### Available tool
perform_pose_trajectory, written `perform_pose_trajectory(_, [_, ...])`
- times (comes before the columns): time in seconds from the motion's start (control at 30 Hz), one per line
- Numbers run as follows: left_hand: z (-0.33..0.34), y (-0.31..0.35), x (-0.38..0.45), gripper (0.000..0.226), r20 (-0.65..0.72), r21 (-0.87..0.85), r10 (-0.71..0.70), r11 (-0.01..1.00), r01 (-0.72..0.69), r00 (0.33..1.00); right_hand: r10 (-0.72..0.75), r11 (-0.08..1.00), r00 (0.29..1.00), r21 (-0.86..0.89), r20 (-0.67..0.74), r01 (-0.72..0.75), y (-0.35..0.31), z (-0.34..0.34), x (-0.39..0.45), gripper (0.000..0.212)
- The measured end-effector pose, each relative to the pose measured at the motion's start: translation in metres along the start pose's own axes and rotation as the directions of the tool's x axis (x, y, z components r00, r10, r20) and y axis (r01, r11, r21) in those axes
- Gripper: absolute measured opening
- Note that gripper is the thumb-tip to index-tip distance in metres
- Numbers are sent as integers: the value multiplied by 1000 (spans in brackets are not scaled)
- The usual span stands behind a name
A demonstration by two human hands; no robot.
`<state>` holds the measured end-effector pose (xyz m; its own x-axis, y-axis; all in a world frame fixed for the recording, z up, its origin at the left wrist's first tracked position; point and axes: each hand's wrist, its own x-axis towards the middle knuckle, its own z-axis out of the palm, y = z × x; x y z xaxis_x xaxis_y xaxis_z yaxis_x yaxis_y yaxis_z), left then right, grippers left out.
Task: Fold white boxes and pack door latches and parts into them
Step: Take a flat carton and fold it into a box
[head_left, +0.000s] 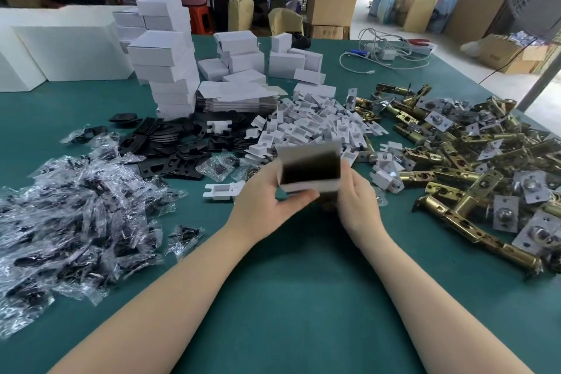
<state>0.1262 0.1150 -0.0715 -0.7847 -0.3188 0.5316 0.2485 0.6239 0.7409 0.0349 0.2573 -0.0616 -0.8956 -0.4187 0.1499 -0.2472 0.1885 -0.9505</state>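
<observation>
White box [309, 168], partly folded and blurred, open side toward the camera, held above the green bench [288, 282] at centre; left hand [270, 194] grips its lower left edge with thumb curled beneath, right hand [353, 191] clasps its right side. White inserts [318, 124] lie just behind, brass latches [455, 161] right, bagged parts [69, 215] left, folded boxes [170, 64] stacked beyond.

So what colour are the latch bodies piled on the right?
Brass-gold, with silver-grey face plates; the head view shows the latch pile on the green table.
</observation>
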Motion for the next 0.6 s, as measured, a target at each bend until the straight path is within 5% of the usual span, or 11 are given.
perform_pose_trajectory(0.17, [-1, -7, 7, 47, -45, -81, -163, 984, 159, 986, -225, 972, 971, -55, 86, 230, -2, -1, -5, 34])
perform_pose_trajectory(0.3, [-2, -3, 6, 46, -58, -142, -225, 966, 215, 973, -195, 975, 973, -81, 121, 206, -1, 1, -3, 12])
perform_pose_trajectory(0.6, [-4, 0, 8, 40, -28, -154, -211, 967, 204, 977, -323, 946, 946, -4, 42, 323, -1, -2, -5, 53])
